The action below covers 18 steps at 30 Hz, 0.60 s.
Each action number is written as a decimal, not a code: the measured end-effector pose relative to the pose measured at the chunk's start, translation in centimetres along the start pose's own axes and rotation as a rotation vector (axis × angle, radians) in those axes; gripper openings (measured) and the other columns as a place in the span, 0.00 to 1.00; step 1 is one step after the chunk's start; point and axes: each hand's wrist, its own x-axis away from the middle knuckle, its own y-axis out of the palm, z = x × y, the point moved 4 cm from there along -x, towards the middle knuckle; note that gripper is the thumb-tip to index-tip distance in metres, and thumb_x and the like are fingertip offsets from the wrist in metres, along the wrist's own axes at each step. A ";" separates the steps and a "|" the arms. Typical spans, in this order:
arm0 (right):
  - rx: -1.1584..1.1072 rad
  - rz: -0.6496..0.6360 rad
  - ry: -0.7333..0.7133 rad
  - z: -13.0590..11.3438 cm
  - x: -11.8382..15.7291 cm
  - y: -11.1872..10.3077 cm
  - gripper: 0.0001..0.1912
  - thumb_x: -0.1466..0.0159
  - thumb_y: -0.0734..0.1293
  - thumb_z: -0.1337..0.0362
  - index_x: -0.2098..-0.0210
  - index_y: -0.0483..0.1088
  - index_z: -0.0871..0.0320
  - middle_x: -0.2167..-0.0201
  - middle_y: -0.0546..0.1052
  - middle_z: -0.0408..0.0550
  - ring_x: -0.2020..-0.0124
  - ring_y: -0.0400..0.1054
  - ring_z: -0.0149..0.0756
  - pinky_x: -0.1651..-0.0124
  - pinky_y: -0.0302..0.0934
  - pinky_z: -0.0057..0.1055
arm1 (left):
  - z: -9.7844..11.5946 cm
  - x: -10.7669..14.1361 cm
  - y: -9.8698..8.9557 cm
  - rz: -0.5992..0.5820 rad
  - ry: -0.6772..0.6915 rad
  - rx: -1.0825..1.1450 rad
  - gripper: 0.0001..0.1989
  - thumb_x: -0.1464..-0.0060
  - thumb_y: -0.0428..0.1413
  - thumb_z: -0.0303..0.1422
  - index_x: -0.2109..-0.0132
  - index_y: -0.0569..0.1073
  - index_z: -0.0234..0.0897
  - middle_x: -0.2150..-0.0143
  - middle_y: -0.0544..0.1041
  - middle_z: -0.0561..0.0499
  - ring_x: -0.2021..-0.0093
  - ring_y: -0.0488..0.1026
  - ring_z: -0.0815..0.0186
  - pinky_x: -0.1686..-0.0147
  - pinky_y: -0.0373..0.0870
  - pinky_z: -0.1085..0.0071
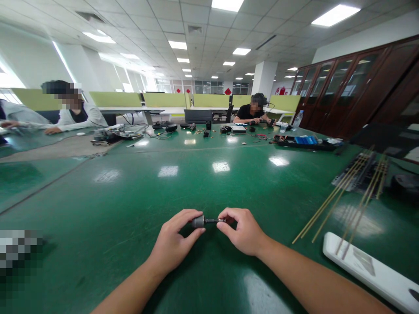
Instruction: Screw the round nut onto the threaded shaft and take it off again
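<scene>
Just above the green tabletop, a small dark grey cylinder with a thin dark shaft [199, 222] lies level between my hands; its exact kind is unclear. My left hand [173, 237] grips the wide cylinder end between thumb and fingers. At the other end, my right hand [244, 231] pinches the shaft's tip, where a small shiny metal part [221, 220] shows between thumb and forefinger. The right fingers partly cover that tip.
Thin brass-coloured rods [337, 198] lie at right beside a long white plastic piece [366, 270]. A black tray [304, 141] with blue items stands farther back. Two people sit across the green table [183, 187], near electronic parts [114, 134]. A blurred object occupies the left edge.
</scene>
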 end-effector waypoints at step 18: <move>-0.001 0.046 0.016 0.3 0.0 -0.2 0.03 0.37 0.67 0.64 0.65 0.74 0.57 0.73 0.76 0.42 0.71 0.69 0.32 0.66 0.58 0.29 | -0.6 -0.1 -0.3 0.047 -0.014 -0.018 0.17 0.42 0.62 0.31 0.47 0.73 0.48 0.48 0.75 0.52 0.47 0.72 0.61 0.44 0.68 0.61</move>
